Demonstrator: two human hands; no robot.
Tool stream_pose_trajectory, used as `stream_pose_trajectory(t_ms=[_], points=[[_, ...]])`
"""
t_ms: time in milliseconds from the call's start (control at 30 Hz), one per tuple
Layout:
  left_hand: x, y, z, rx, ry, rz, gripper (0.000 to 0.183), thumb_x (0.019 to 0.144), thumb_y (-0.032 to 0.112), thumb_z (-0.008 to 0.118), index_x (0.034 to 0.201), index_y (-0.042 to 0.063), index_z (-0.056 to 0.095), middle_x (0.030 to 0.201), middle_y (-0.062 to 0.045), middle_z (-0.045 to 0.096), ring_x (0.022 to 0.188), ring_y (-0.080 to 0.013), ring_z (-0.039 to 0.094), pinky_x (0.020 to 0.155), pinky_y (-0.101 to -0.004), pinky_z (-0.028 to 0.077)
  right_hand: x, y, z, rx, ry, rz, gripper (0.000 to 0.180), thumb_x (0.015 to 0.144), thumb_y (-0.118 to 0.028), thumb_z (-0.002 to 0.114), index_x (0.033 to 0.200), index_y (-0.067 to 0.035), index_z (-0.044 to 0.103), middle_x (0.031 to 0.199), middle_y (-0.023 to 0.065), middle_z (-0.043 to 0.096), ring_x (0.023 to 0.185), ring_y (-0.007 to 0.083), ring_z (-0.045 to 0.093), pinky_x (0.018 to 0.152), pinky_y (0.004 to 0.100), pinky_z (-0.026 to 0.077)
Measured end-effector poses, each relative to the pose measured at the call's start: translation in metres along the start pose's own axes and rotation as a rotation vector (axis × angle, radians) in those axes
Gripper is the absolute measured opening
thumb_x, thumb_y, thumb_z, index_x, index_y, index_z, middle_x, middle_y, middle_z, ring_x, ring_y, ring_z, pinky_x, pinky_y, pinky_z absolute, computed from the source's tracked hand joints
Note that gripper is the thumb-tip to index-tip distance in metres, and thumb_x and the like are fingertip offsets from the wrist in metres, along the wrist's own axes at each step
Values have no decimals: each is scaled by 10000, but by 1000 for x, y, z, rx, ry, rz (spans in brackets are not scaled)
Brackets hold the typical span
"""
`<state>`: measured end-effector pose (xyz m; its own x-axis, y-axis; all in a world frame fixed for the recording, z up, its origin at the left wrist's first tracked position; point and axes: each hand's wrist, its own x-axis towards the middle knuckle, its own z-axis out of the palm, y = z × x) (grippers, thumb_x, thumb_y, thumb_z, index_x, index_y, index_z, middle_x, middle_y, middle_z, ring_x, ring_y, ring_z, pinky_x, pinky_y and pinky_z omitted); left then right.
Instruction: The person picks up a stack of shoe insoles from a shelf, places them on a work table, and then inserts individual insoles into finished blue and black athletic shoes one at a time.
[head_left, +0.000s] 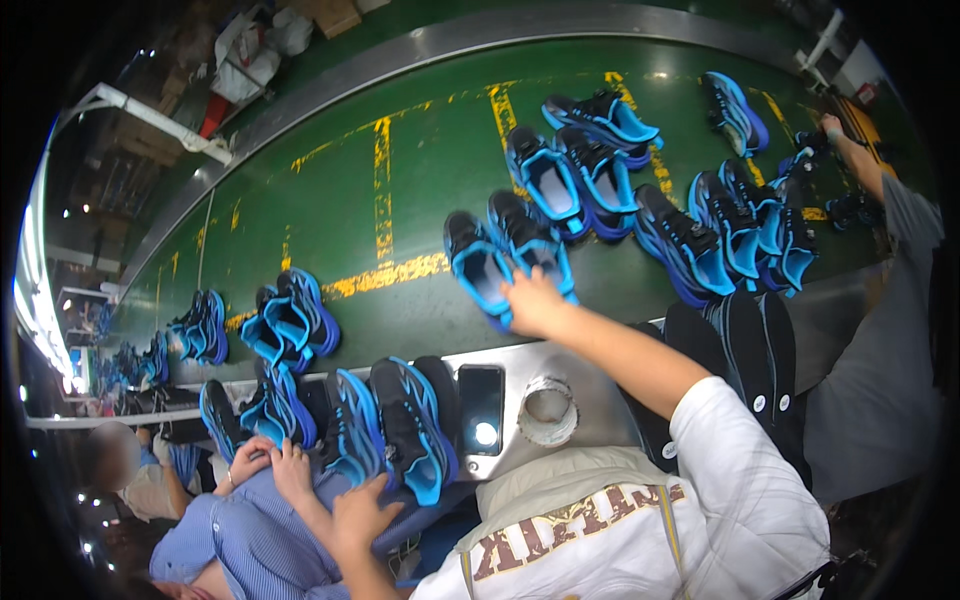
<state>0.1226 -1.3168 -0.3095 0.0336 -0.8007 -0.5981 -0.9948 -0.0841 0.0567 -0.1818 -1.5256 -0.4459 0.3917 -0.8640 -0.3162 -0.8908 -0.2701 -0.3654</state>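
My right hand (531, 301) reaches over the bench edge onto the green belt. Its fingers grip the adjoining collars of two black-and-blue sneakers, the left one (471, 247) and the right one (523, 221). Both toes point away from me, and pale insoles show inside. My left hand (364, 511) is low at the bench's near edge, fingers spread with nothing in them. Close to its fingertips are the heels of a sneaker (409, 424) and another sneaker (352, 420), both resting on the metal ledge.
More sneakers (600, 180) stand on the green conveyor belt (427, 172). A phone (481, 409) and a tape roll (550, 409) lie on the metal ledge (600, 375). Black insoles (739, 337) sit at right. Co-workers sit at left (247, 517) and right (862, 375).
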Motion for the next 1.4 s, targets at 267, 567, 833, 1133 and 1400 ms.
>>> stream_pose_trajectory(t_ms=[267, 567, 833, 1133, 1400], points=[[123, 182, -60, -122, 469, 689, 537, 656, 350, 707, 1090, 73, 551, 993, -201, 559, 833, -349, 566, 713, -375, 456, -68, 79, -74, 337, 229, -262, 464, 715, -180, 597, 1160, -97, 492, 1222, 160, 437, 1004, 359, 513, 832, 401, 443], [254, 223, 7, 156, 320, 495, 432, 643, 376, 683, 986, 140, 567, 970, -223, 552, 809, -317, 580, 707, -423, 405, 11, 155, -69, -38, 152, 253, 595, 661, -422, 663, 1198, -257, 464, 1197, 259, 390, 1051, 423, 458, 893, 448, 374], [296, 147, -18, -37, 430, 298, 439, 566, 365, 726, 896, 106, 596, 958, -291, 517, 757, -405, 564, 651, -445, 474, -39, 101, -67, 102, -140, -97, 474, 656, -327, 661, 1078, -138, 556, 1029, 232, 495, 818, 350, 586, 724, 393, 487], [294, 158, -16, -61, 334, 308, 521, 496, 464, 752, 901, 161, 630, 1155, -320, 414, 871, -411, 551, 732, -422, 464, 15, 304, -135, -237, 534, 228, 477, 695, -200, 599, 1149, -96, 494, 1197, 81, 463, 1164, 271, 372, 981, 527, 234], [290, 151, -14, -81, 391, 292, 542, 485, 510, 760, 861, 147, 621, 1110, -256, 438, 776, -400, 561, 687, -422, 482, -3, 309, -123, -192, 345, 308, 318, 745, -385, 584, 903, -115, 643, 956, 65, 567, 1042, 255, 433, 932, 466, 251]])
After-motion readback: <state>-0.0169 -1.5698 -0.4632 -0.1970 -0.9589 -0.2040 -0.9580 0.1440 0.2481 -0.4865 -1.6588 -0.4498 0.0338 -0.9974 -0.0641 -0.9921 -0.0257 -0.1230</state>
